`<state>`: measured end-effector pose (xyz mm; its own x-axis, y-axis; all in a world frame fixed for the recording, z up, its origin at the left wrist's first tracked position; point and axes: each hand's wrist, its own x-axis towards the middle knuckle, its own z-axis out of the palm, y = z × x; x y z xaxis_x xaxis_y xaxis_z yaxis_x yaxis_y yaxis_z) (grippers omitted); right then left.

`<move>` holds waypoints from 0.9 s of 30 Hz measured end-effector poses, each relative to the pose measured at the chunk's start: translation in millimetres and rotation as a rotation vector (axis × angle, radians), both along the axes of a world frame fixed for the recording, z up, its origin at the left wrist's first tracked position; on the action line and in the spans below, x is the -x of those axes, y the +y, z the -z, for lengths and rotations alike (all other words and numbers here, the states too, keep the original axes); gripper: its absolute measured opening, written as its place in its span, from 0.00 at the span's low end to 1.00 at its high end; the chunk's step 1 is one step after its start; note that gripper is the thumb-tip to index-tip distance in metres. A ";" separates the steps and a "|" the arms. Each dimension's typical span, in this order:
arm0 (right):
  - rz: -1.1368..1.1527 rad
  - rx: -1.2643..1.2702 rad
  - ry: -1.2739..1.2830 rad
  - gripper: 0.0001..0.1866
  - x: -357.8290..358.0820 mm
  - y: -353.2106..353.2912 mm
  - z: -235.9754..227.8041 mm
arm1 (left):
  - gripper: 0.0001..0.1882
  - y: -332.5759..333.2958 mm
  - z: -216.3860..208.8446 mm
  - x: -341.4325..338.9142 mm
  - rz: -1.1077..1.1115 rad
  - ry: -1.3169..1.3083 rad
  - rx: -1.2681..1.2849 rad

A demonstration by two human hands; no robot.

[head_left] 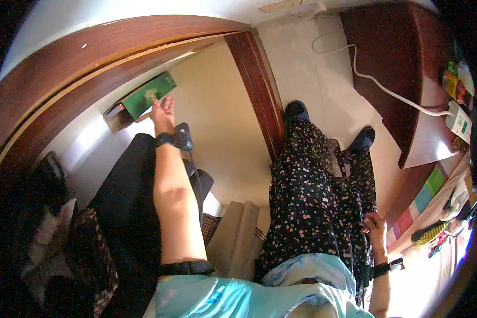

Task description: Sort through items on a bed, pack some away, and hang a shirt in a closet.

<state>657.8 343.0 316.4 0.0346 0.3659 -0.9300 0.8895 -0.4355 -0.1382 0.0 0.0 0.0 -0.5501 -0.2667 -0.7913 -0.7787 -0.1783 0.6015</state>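
My left hand [163, 112] reaches up inside a wood-framed cupboard, its fingers apart and palm partly turned up. Right by the fingertips is a green box [152, 95] with a gold emblem and a dark end. One finger overlaps its lower edge; whether it touches cannot be told. A black strap with a small device [181, 138] sits on that wrist. Down at my right side, my right hand [374, 225] has curled fingers against my black floral trousers [307, 196]. What those fingers hold, if anything, is hidden.
Dark clothes [127, 196] hang at the left of the cupboard. A brown wooden post [257, 90] divides it from the tiled floor [302, 63]. At the right stands a dark wooden cabinet [387, 53], with a white cable [379, 82] running to a power strip [458, 122].
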 end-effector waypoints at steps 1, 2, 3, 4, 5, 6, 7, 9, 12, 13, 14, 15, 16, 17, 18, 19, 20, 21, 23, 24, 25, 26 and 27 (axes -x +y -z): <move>-0.014 -0.013 0.007 0.10 2.1 1.7 0.4 | 0.25 3.3 2.1 -5.3 0.079 -0.007 0.030; -0.030 -0.026 0.016 0.09 4.0 3.7 1.5 | 0.25 9.2 7.7 -19.7 0.159 -0.019 0.039; -0.012 -0.037 -0.008 0.09 2.4 -3.8 -6.5 | 0.21 49.5 0.2 -48.7 0.218 -0.031 0.097; 0.003 -0.052 0.020 0.08 1.8 -5.9 -11.4 | 0.07 67.8 -8.1 -67.3 0.309 -0.069 0.089; 0.006 -0.067 0.061 0.08 3.6 -3.0 -11.7 | 0.06 79.6 -12.3 -83.7 0.445 -0.054 0.108; 0.039 -0.055 0.073 0.07 13.5 1.2 -9.5 | 0.05 95.5 -11.8 -99.0 0.581 -0.035 0.121; 0.042 -0.066 0.067 0.07 15.0 1.3 -11.0 | 0.05 113.2 -17.2 -123.0 0.745 0.074 0.083; 0.000 -0.086 0.036 0.07 12.3 -1.4 -16.0 | 0.11 139.1 -16.1 -158.2 1.165 0.132 0.230; -0.047 -0.073 0.008 0.09 25.5 5.9 -24.9 | 0.22 157.6 -18.8 -215.6 1.446 0.139 0.115; 0.114 -0.056 0.018 0.09 16.1 1.8 -21.1 | 0.23 162.9 -26.1 -229.6 1.558 0.144 0.107; 0.109 -0.061 0.022 0.09 10.4 3.4 -23.3 | 0.23 175.4 -44.9 -245.8 1.639 0.078 0.082; 0.122 -0.070 0.041 0.09 3.9 3.8 -25.9 | 0.22 186.1 -69.8 -259.4 1.728 0.017 0.060; 0.170 -0.080 0.027 0.09 -2.6 3.6 -24.5 | 0.22 190.4 -84.0 -271.3 1.818 0.048 0.050; 0.160 -0.071 0.070 0.09 -11.0 8.7 -27.3 | 0.21 189.9 -90.7 -282.3 1.897 0.069 0.051; 0.221 -0.097 0.115 0.08 -20.8 8.7 -30.0 | 0.21 193.8 -105.3 -293.9 1.913 0.052 0.038; 0.288 -0.140 0.140 0.08 -39.7 0.3 -23.7 | 0.20 191.2 -109.0 -304.8 1.931 0.031 0.033; 0.356 -0.121 0.202 0.08 -42.6 12.3 -35.5 | 0.20 186.3 -106.9 -315.8 1.967 0.030 0.020; 0.351 -0.177 0.230 0.09 -63.3 5.7 -24.8 | 0.20 184.7 -104.3 -320.4 2.019 0.029 0.020; 0.220 -0.166 0.077 0.09 -65.0 16.5 -45.0 | 0.19 182.5 -117.3 -322.2 2.122 0.017 0.073; 0.303 -0.172 0.095 0.09 -67.0 17.9 -53.0 | 0.19 188.8 -134.6 -319.8 2.154 -0.035 0.116; 0.340 -0.187 0.114 0.09 -75.1 15.6 -55.4 | 0.18 197.6 -158.2 -316.4 2.182 -0.089 0.170; 0.401 -0.177 0.098 0.09 -85.6 11.6 -56.9 | 0.18 207.7 -175.8 -315.0 2.241 -0.056 0.230; 0.452 -0.203 0.054 0.09 -97.2 12.3 -74.0 | 0.18 226.3 -188.0 -322.4 2.297 -0.006 0.235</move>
